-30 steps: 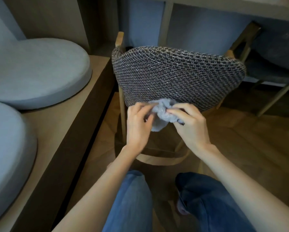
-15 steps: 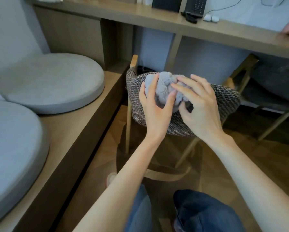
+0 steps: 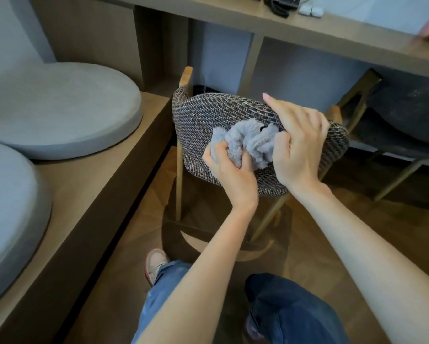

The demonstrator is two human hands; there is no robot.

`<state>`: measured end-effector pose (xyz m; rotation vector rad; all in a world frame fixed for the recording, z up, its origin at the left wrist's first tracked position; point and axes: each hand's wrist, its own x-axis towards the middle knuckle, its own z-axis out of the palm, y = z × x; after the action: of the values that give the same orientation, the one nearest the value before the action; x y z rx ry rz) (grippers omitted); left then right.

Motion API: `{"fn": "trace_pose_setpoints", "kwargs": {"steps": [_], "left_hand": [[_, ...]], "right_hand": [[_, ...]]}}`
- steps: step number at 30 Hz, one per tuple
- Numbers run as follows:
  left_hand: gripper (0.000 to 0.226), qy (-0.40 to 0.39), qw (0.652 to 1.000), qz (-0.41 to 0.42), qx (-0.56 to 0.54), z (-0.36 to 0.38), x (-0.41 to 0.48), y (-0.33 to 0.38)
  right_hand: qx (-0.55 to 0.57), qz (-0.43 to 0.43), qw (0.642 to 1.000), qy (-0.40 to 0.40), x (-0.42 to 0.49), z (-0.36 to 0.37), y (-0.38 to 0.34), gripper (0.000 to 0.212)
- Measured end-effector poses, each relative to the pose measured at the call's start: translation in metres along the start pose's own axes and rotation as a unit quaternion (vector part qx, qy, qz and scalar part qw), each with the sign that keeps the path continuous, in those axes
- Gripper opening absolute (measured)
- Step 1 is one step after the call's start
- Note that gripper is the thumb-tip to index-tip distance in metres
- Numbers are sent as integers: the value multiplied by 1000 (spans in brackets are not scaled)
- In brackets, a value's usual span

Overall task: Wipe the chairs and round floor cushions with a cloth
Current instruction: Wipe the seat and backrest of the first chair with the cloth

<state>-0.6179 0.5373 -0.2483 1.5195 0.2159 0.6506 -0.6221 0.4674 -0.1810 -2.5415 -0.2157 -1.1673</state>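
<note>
A long wooden desk (image 3: pixel 307 23) runs across the top, with small dark and white items on it too cut off to name. To the left, on a raised wooden platform (image 3: pixel 104 170), lie two round grey floor cushions (image 3: pixel 59 108), the nearer one cropped by the frame edge. Tucked under the desk is a chair (image 3: pixel 208 112) with a dark woven backrest and pale wooden legs. A second chair (image 3: pixel 407 115), darker, is partly out of view to its right.

The fluffy grey-blue cloth (image 3: pixel 248 142) is bunched against the outer face of the woven backrest, its long axis running left to right. The left hand (image 3: pixel 229 170) has the lower-left part in a closed grip. The right hand (image 3: pixel 298 145) sits at the cloth's right end, thumb against it and index finger pointing up past the rim. Its other fingers are hidden, so whether that grip closes on cloth or backrest cannot be told.

The unwiped weave lies mostly left and below, nearer the left hand. The seat is hidden behind the backrest.
</note>
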Motion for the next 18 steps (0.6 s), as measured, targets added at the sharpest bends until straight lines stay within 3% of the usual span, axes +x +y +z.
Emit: {"fn": "trace_pose_setpoints", "kwargs": {"steps": [3,9,12,15,18], "left_hand": [[28,-27,999,-27,26,1,-5,-25],[27,-108,973,-169,115,-14,-12,-70],[29,-52,969,-219,105,-26,-3,-67],[27,84,987,-138,26,-34,11,-34],[30,127,991,-12,-29,-33,24,5]], "right_hand": [[-1,2,1000,23,1,2,-3,53],[-58,-6,998,6,-1,5,-2,48],[-79,-13,997,-5,-2,5,-1,47],[-89,-6,996,-1,-3,6,-2,46],[-89,-2,996,7,-2,6,-4,46]]}}
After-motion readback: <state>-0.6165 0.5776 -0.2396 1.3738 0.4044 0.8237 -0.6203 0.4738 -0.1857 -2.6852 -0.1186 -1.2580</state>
